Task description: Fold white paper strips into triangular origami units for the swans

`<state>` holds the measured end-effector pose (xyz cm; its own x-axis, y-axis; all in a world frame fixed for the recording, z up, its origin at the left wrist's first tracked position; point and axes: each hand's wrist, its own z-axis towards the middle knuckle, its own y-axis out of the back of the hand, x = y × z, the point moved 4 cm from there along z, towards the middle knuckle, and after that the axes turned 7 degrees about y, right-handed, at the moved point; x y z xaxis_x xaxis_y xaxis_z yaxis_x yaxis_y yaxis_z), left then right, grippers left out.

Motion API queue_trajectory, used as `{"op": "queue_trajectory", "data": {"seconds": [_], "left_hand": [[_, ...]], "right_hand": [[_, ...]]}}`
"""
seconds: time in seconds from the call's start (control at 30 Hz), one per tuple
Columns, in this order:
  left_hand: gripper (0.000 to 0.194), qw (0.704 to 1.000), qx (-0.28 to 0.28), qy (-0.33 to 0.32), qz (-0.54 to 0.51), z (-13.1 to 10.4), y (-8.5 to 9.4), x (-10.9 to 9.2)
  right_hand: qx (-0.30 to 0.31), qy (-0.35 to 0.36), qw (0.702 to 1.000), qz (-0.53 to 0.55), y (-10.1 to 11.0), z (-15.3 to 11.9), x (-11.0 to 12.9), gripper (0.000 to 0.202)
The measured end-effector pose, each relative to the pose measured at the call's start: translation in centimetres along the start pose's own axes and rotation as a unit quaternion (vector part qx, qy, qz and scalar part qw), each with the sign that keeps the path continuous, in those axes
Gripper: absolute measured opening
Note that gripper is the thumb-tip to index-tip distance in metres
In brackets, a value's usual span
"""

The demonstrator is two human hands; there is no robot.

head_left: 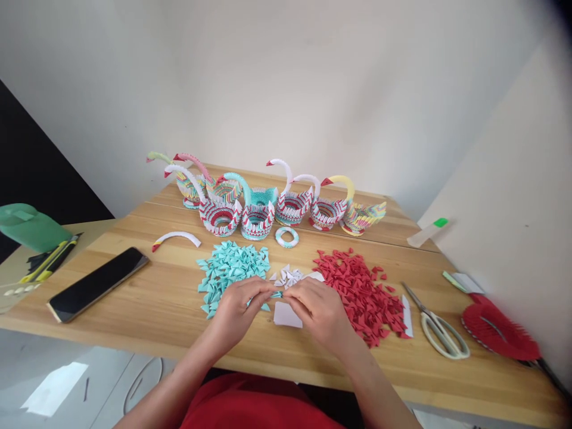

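My left hand (241,307) and my right hand (315,304) meet fingertip to fingertip above the front middle of the table. Pinched between them is a small turquoise folded paper piece (277,294), mostly covered by my fingers. Left of it spreads a heap of turquoise folded paper triangles (232,265). Just beyond my fingertips lie several white folded pieces (288,276). A pile of red folded triangles (357,286) is on the right. Below my hands rests a white paper sheet (287,316).
Several folded-paper swans (221,217) line the back of the table (187,328). A paper ring (286,237) and a loose white swan neck (179,235) lie before them. A phone (98,283) is at left; scissors (440,330) and a red brush-like object (498,328) are at right.
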<state>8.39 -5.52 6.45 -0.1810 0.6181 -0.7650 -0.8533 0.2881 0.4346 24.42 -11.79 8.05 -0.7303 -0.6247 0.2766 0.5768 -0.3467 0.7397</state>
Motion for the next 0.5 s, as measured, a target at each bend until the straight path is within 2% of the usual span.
{"op": "queue_trajectory", "data": {"seconds": [0.27, 0.5], "left_hand": [[0.024, 1.000, 0.022, -0.005, 0.011, 0.20, 0.13, -0.38], [0.023, 0.999, 0.013, -0.008, 0.028, -0.09, -0.07, 0.16]], "right_hand": [[0.024, 0.018, 0.999, -0.036, 0.02, 0.27, 0.40, 0.015], [0.028, 0.027, 0.998, -0.049, 0.00, 0.30, 0.24, 0.019]]}}
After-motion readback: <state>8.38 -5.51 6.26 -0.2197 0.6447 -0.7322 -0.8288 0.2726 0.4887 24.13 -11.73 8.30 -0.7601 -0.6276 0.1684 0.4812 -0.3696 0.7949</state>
